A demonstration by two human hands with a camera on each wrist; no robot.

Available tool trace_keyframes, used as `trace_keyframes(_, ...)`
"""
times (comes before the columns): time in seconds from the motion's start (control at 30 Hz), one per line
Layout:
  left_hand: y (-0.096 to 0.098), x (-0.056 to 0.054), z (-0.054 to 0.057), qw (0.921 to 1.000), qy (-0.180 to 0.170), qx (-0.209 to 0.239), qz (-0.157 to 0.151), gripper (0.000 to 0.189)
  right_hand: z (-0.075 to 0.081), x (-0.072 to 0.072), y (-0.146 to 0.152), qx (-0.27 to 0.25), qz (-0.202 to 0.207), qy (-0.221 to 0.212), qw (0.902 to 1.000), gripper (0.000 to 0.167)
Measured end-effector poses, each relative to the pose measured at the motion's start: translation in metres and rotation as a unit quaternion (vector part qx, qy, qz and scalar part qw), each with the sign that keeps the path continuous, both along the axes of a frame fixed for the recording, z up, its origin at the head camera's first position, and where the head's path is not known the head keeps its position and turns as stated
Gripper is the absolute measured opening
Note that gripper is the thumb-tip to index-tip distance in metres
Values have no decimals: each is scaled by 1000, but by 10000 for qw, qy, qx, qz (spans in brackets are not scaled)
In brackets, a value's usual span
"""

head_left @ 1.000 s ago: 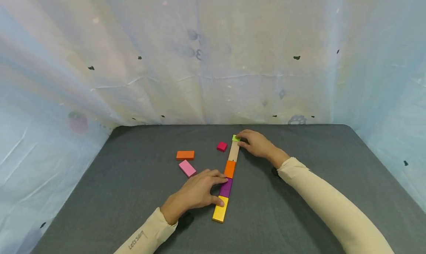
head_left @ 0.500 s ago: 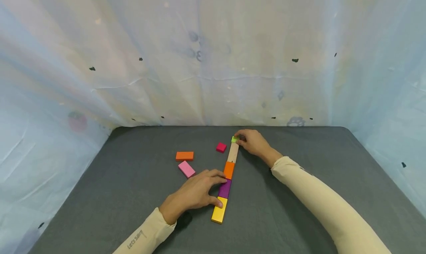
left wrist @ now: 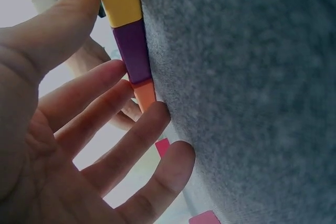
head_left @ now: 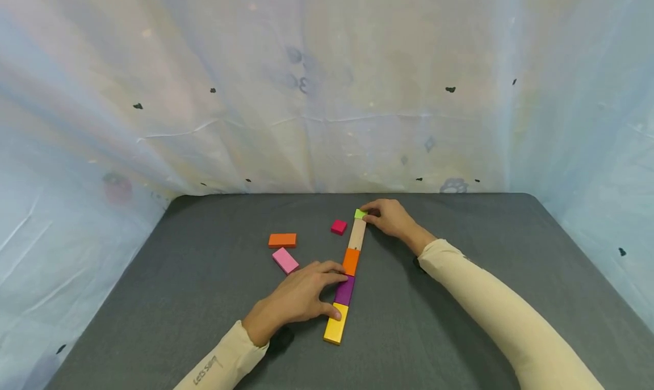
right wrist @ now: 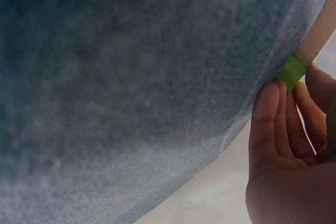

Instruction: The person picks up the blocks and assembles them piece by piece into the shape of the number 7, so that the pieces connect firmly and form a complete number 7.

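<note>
A row of flat blocks runs away from me: a yellow block (head_left: 335, 330), a purple block (head_left: 344, 292), an orange block (head_left: 350, 262), a plain wooden block (head_left: 357, 234) and a small green block (head_left: 360, 214) at the far end. My left hand (head_left: 301, 293) lies along the row's left side, thumb on the yellow block, forefinger by the purple-orange joint. In the left wrist view its fingers (left wrist: 131, 150) are spread and nearly straight. My right hand (head_left: 392, 218) pinches the green block, its fingertips at the far end and thumb near the wooden block's joint, as the right wrist view shows.
Left of the row lie a red square block (head_left: 339, 227), a second orange block (head_left: 283, 240) and a pink block (head_left: 285, 260), the pink one close to my left hand. The dark grey table (head_left: 204, 299) ends at a pale hanging sheet (head_left: 327, 151).
The right hand has shifted slightly left and its fingers have drawn closer around the green block. The left hand stays in place, and the row looks almost the same.
</note>
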State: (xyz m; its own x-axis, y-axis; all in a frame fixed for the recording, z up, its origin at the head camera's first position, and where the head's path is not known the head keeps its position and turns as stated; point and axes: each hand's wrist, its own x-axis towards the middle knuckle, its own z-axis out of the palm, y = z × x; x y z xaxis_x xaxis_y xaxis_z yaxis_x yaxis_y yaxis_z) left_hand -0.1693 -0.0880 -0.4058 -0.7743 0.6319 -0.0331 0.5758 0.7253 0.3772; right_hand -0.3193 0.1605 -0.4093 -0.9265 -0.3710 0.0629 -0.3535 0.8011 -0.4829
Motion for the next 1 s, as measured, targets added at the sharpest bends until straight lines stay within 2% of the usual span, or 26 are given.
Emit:
trace_keyframes(0.2, -2, -1, 2, 10000, 27, 3, -24, 68, 2, -2, -1, 11, -128, -155, 9998, 37)
trace_keyframes(0.47, -2, -2, 1, 10000, -15, 1, -43, 69, 1, -2, 2, 87, 9, -171, 9998, 38)
trace_keyframes(0.67, -8, -10, 8, 9998, -144, 91, -93, 69, 6, -2, 5, 10, -30, -205, 9998, 37)
trace_keyframes(0.73, -14, -14, 12, 9997, -89, 209, 6, 67, 7, -2, 5, 11, -52, -250, 9997, 37)
trace_keyframes(0.8, -25, -19, 16, 9992, 154, 325, 170, 63, 6, -3, 5, 13, -36, -262, 9996, 37)
trace_keyframes(0.93, -53, -32, 21, 9937, 684, 583, 665, 53, 3, -3, 5, -29, -4, -234, 9997, 37)
trace_keyframes(1.0, -69, -39, 22, 9907, 812, 660, 871, 50, 2, -3, 3, -41, 1, -233, 9997, 37)
